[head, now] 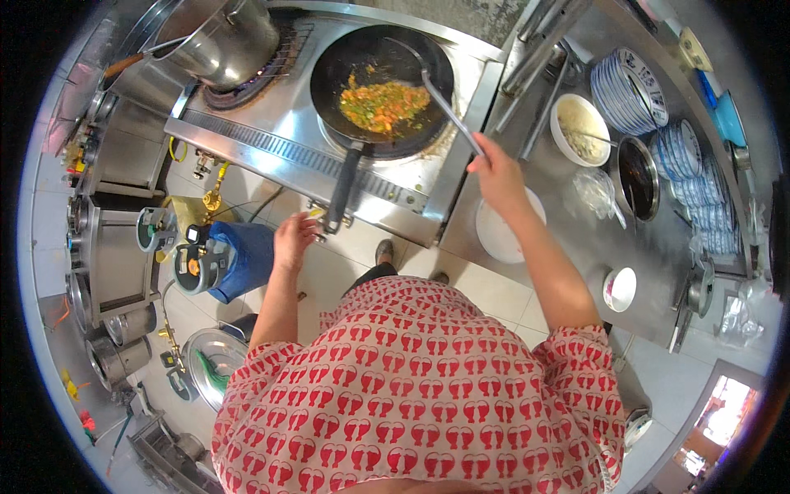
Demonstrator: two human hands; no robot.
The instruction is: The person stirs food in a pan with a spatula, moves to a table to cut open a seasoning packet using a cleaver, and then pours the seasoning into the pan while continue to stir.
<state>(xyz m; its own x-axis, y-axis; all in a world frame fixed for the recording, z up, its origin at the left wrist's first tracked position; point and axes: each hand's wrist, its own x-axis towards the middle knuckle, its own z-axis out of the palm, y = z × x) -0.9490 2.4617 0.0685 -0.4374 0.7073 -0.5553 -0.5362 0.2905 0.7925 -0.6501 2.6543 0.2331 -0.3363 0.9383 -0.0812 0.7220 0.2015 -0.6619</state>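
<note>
My right hand [497, 173] grips the handle of a long metal cooking utensil [449, 111], a ladle or turner. Its far end is inside a black wok [327, 74], where its dark head is hard to make out. Chopped orange and green food [384, 106] lies in the middle of the wok. The wok sits on the right burner of a steel gas stove [247, 145], its black handle [343, 191] pointing towards me. My left hand [294, 239] is low at the stove front, fingers partly curled beside the gas valves, left of the handle's end. Contact with a valve is unclear.
A large steel pot [228, 46] stands over a lit flame at the left. Gas cylinders [244, 259] are below it. On the right steel counter [469, 222] are a white bowl of pale food [580, 111], a dark sauce pan [639, 179] and stacked plates [617, 92].
</note>
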